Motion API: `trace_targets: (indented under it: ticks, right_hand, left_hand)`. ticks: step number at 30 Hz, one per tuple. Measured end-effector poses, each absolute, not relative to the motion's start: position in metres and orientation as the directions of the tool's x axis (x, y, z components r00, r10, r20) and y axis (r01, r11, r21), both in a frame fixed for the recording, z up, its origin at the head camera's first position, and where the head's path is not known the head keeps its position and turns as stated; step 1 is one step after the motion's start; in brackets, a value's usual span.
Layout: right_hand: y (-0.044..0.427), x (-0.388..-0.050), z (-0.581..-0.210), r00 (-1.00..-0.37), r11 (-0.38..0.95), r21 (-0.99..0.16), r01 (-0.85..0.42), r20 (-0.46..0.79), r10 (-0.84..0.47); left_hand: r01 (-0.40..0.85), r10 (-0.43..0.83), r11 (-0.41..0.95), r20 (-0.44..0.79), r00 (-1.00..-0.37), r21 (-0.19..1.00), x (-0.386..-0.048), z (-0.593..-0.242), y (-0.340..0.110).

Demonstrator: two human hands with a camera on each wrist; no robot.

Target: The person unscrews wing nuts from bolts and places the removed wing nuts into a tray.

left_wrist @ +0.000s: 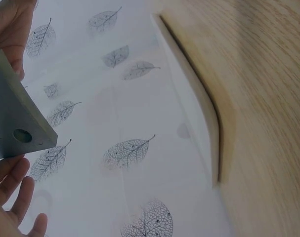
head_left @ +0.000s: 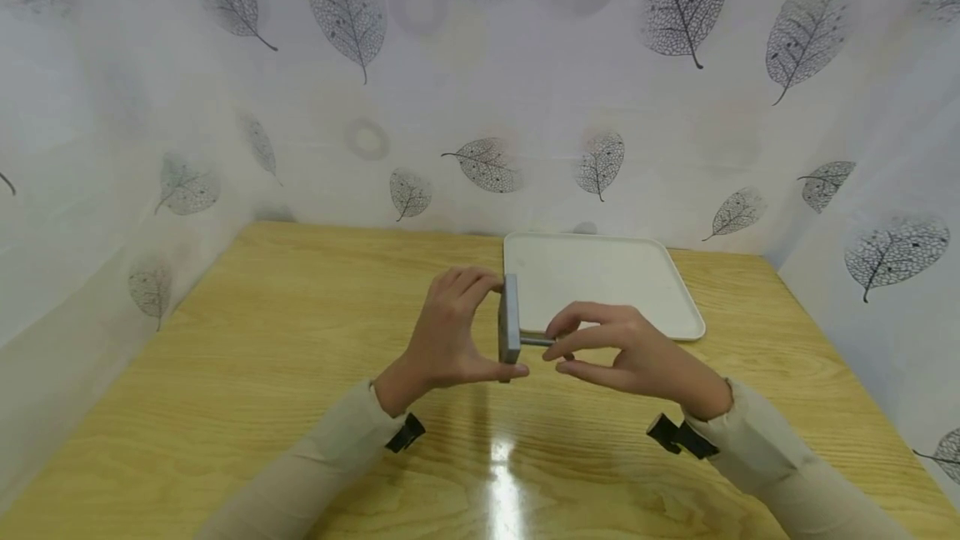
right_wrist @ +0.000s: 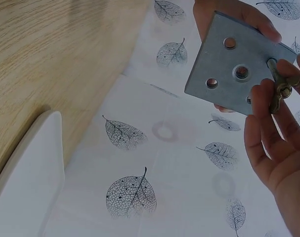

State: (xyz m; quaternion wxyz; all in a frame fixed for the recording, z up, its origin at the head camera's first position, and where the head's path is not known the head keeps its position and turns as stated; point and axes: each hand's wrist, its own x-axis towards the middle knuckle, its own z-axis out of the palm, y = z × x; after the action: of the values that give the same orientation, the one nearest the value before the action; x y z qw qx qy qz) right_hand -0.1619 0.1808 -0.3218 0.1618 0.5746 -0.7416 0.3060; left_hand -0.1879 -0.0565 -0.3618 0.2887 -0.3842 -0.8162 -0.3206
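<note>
My left hand [head_left: 444,336] holds a square grey metal plate [head_left: 512,319] upright above the table, thumb under the lower edge and fingers on the upper edge. Several round holes pierce the plate; the right wrist view shows its flat face. A bolt [right_wrist: 273,68] sticks out from a hole near one corner, toward the right. On its end sits a brass-coloured wing nut [right_wrist: 283,91], which my right hand [head_left: 633,348] pinches between thumb and fingers. In the left wrist view the plate [left_wrist: 14,111] is cut off by the frame edge.
A white tray [head_left: 600,269] lies at the back of the wooden table [head_left: 247,357], behind the hands and to the right. A leaf-printed curtain [head_left: 487,90] surrounds the table's back and sides. Dark wrist-worn pieces [head_left: 678,436] sit at both cuffs.
</note>
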Motion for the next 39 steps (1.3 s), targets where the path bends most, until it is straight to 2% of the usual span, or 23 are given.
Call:
trace_targets:
  ticks: [6,14,21,31,35,39]
  right_hand:
    - [0.180,-0.163,-0.321,-0.267,0.153,-0.234,-0.960,0.607,-0.749]
    - [0.178,-0.167,-0.323,-0.176,0.087,-0.164,-0.983,0.677,-0.714]
    - [0.176,-0.166,-0.324,-0.207,0.059,-0.234,-0.971,0.682,-0.702]
    - [0.179,-0.169,-0.324,-0.135,0.028,-0.157,-0.987,0.723,-0.677]
    - [0.182,-0.170,-0.324,-0.144,0.035,-0.164,-0.986,0.723,-0.676]
    - [0.187,-0.170,-0.324,-0.204,0.090,-0.196,-0.976,0.699,-0.686]
  left_hand:
    - [0.814,0.445,0.497,0.717,-0.537,0.301,-0.188,-0.362,-0.057]
    - [0.812,0.445,0.494,0.713,-0.542,0.310,-0.188,-0.361,-0.057]
    - [0.817,0.440,0.487,0.721,-0.535,0.309,-0.188,-0.361,-0.055]
    - [0.817,0.446,0.482,0.713,-0.541,0.318,-0.188,-0.361,-0.057]
    - [0.810,0.445,0.498,0.711,-0.544,0.308,-0.188,-0.361,-0.058]
    - [0.804,0.442,0.513,0.710,-0.548,0.301,-0.188,-0.361,-0.060]
